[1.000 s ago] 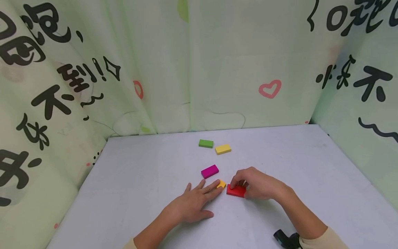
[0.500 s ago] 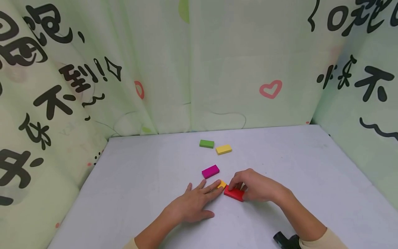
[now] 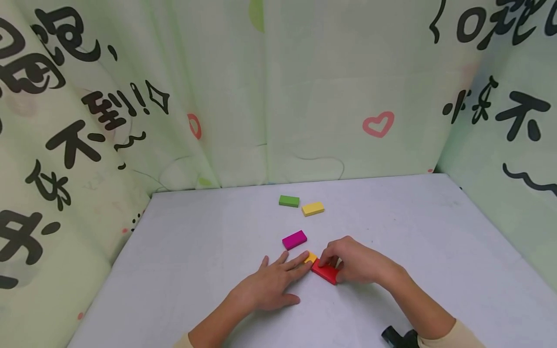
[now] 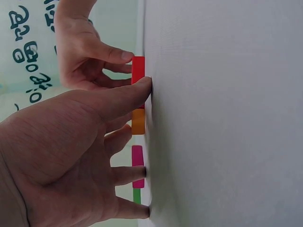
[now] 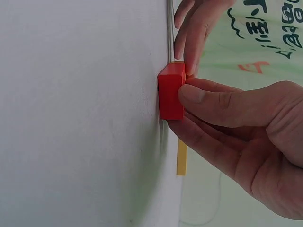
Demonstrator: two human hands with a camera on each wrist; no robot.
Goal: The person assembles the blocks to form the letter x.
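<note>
In the head view my left hand [image 3: 274,288] lies spread on the white table, its straight fingertips on a small orange block [image 3: 311,257]. A red rectangular block [image 3: 324,271] is pinched between the thumb and fingers of my right hand [image 3: 361,262]. The red block lies slanted, its upper-left end against the orange block. Seen from the left wrist, the orange block [image 4: 138,121] and red block [image 4: 138,66] stand end to end. In the right wrist view my thumb presses the near end of the red block [image 5: 171,94]. Left-hand fingers cover part of the orange block.
A magenta block [image 3: 294,239] lies just beyond the left fingertips. Farther back are a green block [image 3: 289,201] and a yellow block [image 3: 313,209]. A patterned curtain [image 3: 313,96] encloses the table's back and sides. A black device [image 3: 400,337] sits at the right wrist.
The right hand has slid the red block left and turned it, so its lower-right end swings toward me. It now meets the orange block. The left hand stays in place.
</note>
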